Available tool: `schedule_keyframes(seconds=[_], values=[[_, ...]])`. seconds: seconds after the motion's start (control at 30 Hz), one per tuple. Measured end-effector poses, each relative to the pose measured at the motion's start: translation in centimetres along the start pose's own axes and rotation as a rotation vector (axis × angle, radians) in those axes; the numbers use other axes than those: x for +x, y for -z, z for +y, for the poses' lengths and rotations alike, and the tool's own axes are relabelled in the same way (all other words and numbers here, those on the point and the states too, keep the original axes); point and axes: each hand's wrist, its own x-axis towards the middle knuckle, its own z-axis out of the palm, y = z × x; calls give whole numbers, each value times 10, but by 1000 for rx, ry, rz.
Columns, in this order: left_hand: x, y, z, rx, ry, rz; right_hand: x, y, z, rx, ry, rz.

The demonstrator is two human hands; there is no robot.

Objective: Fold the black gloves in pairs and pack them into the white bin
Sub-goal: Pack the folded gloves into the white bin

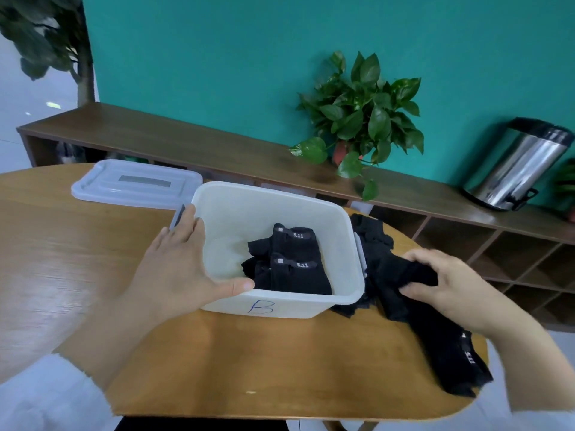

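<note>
Here right hand (448,287) grip pinches black glove (404,275), seemingly bunched.

Office-like lounge, teal wall (217,73), long cubby shelf (466,244), potted plant (361,119), steel urn (519,163)

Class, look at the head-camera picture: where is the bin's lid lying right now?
The lid lies flat on the wooden table, at the far left of the head view, just behind the white bin and beyond the left hand.
</note>
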Motion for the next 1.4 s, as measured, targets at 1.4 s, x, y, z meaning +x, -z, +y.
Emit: schedule_keyframes(seconds=[1.4], values=[[-8, 2, -4, 41, -23, -46, 105, -133, -70, -563, 160, -267]])
